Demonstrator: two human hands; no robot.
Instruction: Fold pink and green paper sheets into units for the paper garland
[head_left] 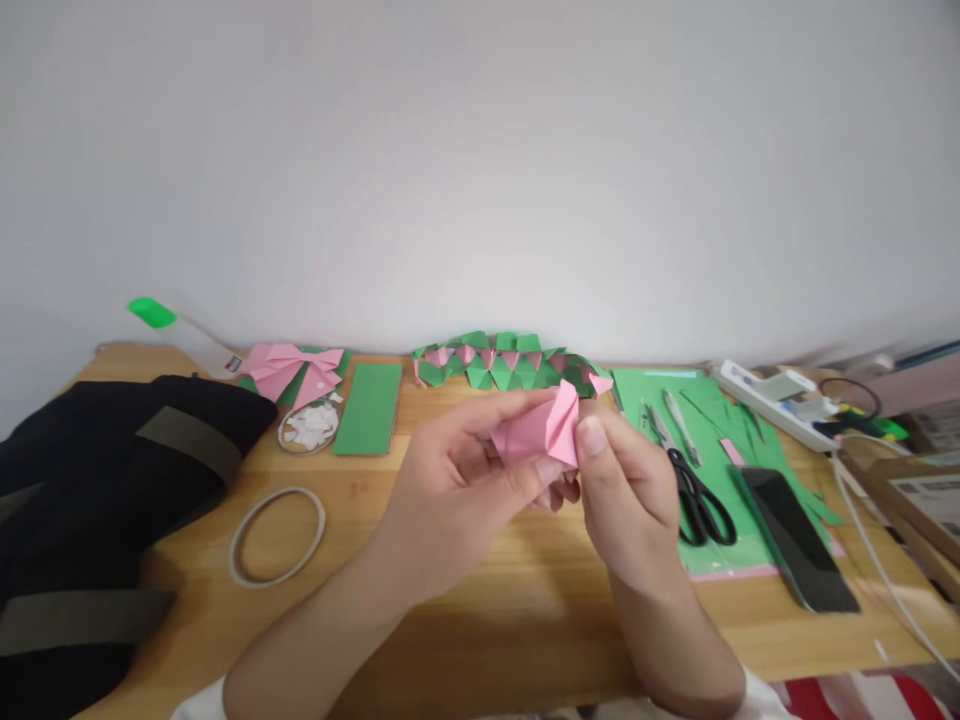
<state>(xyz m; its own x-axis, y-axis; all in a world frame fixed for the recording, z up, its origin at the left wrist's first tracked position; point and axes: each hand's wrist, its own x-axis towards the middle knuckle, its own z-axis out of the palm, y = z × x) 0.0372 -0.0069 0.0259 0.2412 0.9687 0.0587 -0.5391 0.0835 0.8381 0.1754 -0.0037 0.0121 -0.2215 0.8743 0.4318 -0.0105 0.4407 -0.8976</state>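
A folded piece of pink paper (525,435) is held up above the middle of the table, its right end pleated into a raised fold. My left hand (465,490) is closed around its left and lower side, thumb along the bottom edge. With thumb and fingers, my right hand (626,480) pinches the right edge. Some fingertips are hidden behind the paper. Behind the hands, against the wall, lies a chain of folded green and pink paper (510,365).
Left are a dark cloth (112,500), a tape ring (238,550), white scraps (311,425), green sheets (367,405) and pink folded pieces (274,370). Right are black-handled scissors (701,500), a pen-like tool (681,425), a phone (799,540) and a power strip (772,405) with a cable.
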